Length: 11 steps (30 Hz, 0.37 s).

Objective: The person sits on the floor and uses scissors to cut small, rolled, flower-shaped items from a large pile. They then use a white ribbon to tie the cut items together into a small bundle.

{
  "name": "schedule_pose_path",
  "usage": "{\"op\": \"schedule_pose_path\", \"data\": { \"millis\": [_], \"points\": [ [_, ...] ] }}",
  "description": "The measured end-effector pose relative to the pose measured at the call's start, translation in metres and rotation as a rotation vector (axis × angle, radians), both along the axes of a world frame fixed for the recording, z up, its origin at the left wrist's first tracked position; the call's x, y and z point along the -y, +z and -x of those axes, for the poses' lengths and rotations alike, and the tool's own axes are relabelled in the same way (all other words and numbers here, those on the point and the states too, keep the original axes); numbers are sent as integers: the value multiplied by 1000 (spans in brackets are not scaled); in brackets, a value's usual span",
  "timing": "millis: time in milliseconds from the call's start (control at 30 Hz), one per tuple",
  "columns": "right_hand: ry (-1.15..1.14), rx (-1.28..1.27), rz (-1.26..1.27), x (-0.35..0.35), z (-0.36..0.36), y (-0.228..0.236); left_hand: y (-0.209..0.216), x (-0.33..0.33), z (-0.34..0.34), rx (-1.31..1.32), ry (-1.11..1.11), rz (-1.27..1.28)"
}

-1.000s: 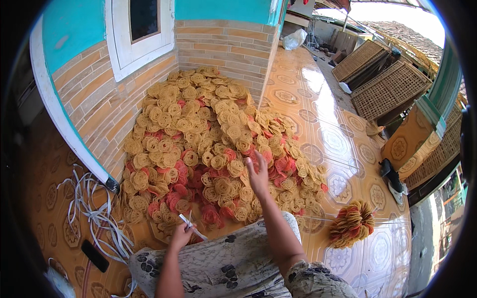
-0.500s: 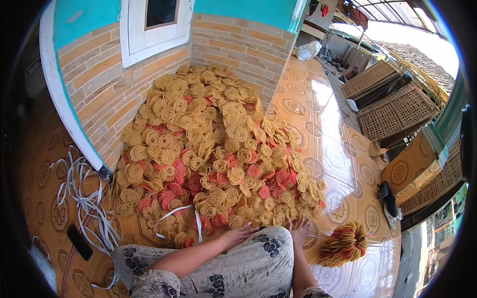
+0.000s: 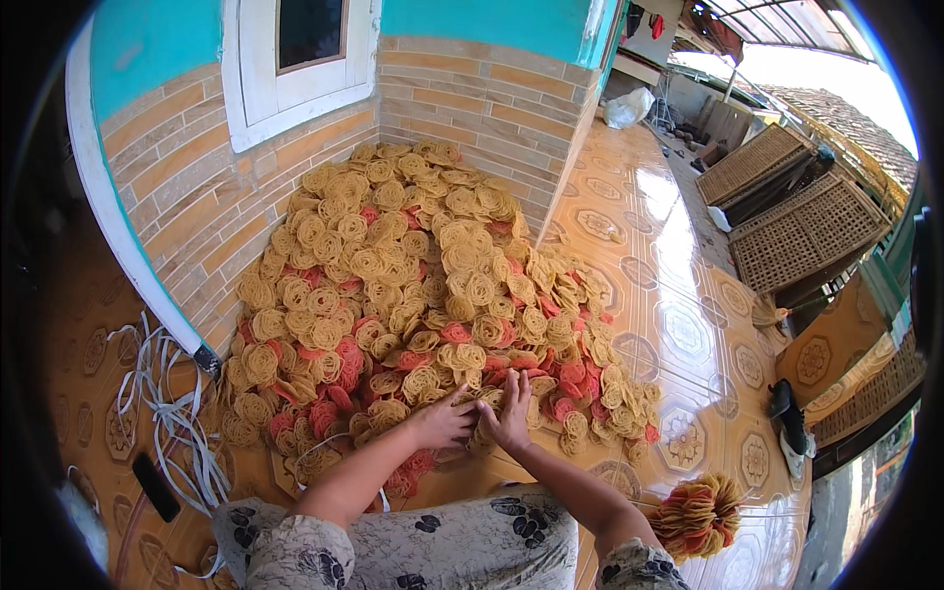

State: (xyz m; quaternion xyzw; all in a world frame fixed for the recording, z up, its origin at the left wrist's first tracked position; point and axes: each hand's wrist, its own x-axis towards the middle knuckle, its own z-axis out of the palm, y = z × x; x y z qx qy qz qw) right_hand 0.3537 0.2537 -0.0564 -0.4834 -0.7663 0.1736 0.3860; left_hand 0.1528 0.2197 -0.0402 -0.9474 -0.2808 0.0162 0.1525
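In front of me a big heap of round, lacy coiled crackers, mostly yellow with some red ones mixed in, leans against the wall corner. Both arms reach to its near edge. My left hand lies on the crackers there, fingers spread and pointing right. Close beside it, thumbs almost meeting, my right hand has its fingers stretched out over the heap. No cracker is plainly gripped by either; what lies under the palms is hidden. By my right knee a tied bundle of crackers rests on the tiles.
White plastic strips lie tangled at the left beside a black phone. A brick-patterned wall bounds the heap. Woven bamboo racks lean at the right, near a dark shoe. Tiled floor runs along the right.
Both hands have moved forward from beside my lap onto the heap's near edge and come together. The view has shifted slightly, and the bundle sits lower right.
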Motion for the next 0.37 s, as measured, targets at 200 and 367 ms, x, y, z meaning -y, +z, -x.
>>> {"op": "schedule_pose_path", "data": {
  "millis": [200,367],
  "points": [
    [2,-64,-178,-4,58,24,29,-19,60,-73,-87,-70],
    [-35,-90,-293,-44,128,69,63,-25,113,-67,161,-273]
  ]
}}
